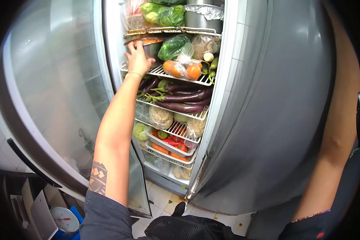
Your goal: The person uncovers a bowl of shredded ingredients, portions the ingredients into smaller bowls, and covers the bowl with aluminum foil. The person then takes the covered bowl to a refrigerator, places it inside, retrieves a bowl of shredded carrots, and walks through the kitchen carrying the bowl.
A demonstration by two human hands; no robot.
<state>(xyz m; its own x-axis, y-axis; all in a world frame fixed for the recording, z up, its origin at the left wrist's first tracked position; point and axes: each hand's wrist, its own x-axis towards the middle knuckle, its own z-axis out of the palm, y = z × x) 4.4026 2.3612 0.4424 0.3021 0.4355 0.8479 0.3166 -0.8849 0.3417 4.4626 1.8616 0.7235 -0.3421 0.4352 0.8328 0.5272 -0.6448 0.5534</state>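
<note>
Inside an open fridge, my left hand is at a round metal pot on the second visible shelf, fingers spread over its rim and side. Shredded orange food shows in the pot. To the right of the pot are a bagged green vegetable and a clear bag of orange tomatoes. My right arm reaches up along the right side, and its hand is outside the picture. Purple eggplants lie on the shelf below my left hand.
The glass door stands open at the left. A large grey metal surface fills the right. Lower shelves hold a white tray of peppers and carrots and a cabbage. A dial scale sits at the bottom left.
</note>
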